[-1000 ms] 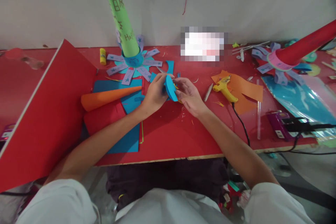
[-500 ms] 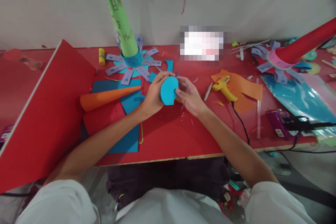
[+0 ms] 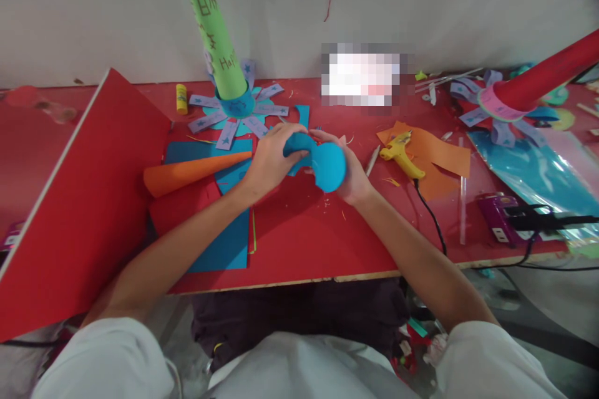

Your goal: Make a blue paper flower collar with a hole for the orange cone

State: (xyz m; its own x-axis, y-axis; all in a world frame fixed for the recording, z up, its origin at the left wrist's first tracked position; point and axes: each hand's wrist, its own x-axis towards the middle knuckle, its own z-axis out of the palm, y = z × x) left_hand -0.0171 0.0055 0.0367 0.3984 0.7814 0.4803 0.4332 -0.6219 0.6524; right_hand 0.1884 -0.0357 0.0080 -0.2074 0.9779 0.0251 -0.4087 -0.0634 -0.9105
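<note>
Above the middle of the red table, both hands hold a bright blue paper cutout (image 3: 330,167) with a rounded lobe facing me. My left hand (image 3: 276,153) pinches its curled left part between thumb and fingers. At the lobe's right side, my right hand (image 3: 353,177) is wrapped behind the paper, so most of its fingers are hidden. Just behind the hands lies a small blue paper scrap (image 3: 302,115). An orange paper cone (image 3: 196,173) rests left of my left hand, and a yellow glue gun (image 3: 403,154) lies right of my right hand.
A tall green paper tube (image 3: 215,31) stands on a purple-strip base at the back. At left, a large red board (image 3: 88,199) leans upright. Orange paper (image 3: 444,153), a purple box (image 3: 498,218) with a black cord and a red paper tube (image 3: 552,78) occupy the right side.
The blue cutout's rounded lobe has shifted right, towards my right hand, which now sits behind it. My left hand now pinches a curled section of the paper.
</note>
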